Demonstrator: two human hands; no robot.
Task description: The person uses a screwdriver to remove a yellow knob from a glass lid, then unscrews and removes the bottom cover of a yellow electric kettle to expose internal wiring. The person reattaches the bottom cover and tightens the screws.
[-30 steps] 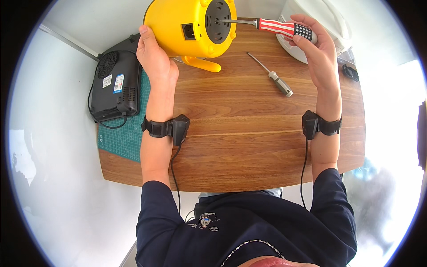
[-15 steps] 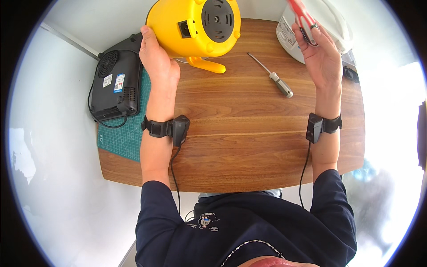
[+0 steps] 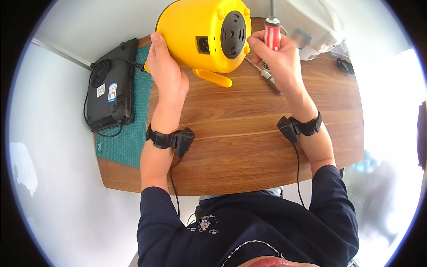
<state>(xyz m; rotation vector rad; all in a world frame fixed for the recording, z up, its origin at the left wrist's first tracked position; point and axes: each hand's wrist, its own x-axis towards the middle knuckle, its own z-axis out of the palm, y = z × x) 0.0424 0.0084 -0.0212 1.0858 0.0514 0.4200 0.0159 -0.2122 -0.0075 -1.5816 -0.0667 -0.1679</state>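
Observation:
My left hand (image 3: pixel 167 73) grips the side of a yellow appliance (image 3: pixel 187 35) with a round body. It lies tipped over, so its base with a black vented disc (image 3: pixel 233 34), a power socket (image 3: pixel 203 45) and small yellow feet faces right and toward me. A yellow handle (image 3: pixel 213 78) sticks out below. Close to the base, my right hand (image 3: pixel 284 60) is closed round a screwdriver (image 3: pixel 272 35) with a red-and-white handle, its metal shaft pointing away from me. Another screwdriver (image 3: pixel 269 80), grey and white, lies on the table, partly hidden behind my right hand.
On the left, a black appliance (image 3: pixel 109 95) with a fan grille and cord rests on a green cutting mat (image 3: pixel 140 142). A white appliance (image 3: pixel 320 31) stands at the back right, with a small black object (image 3: pixel 345 66) beside it. The wooden table (image 3: pixel 235 142) has curved edges.
My right hand has brought the red-and-white screwdriver left, close to the appliance's base, with its shaft now upright in view. The yellow appliance has shifted right and nearer, its base turning more to the right.

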